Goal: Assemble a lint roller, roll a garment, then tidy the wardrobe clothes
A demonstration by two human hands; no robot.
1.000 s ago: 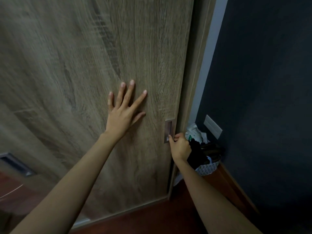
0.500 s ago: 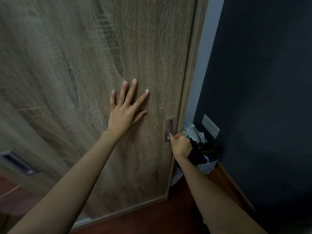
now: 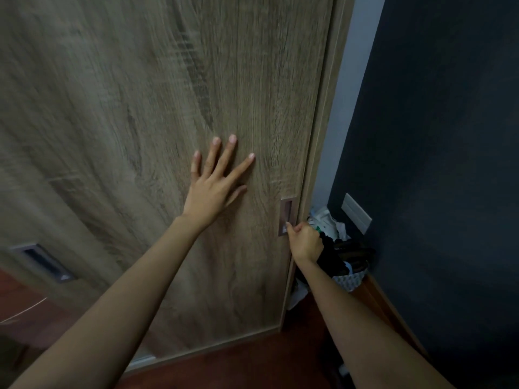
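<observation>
Right grip (image 3: 304,242) curled, fingertips hooked at lower end of rectangular recessed metal handle (image 3: 288,213) near edge of wood-grain wardrobe door (image 3: 140,108). Left grip (image 3: 213,189) spread wide, flat against same door. Just right, patterned basket (image 3: 351,282) heaped with dark clothes (image 3: 339,252) and crumpled white bag (image 3: 323,217), beside matte dark wall (image 3: 435,136).

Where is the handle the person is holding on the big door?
Start at the big wood-grain wardrobe door filling most of the view and follow it to its right edge. There sits a small upright metal recessed handle, with the right hand hooked into its lower end. The other handle, far left and lower, has no hand on it.
</observation>
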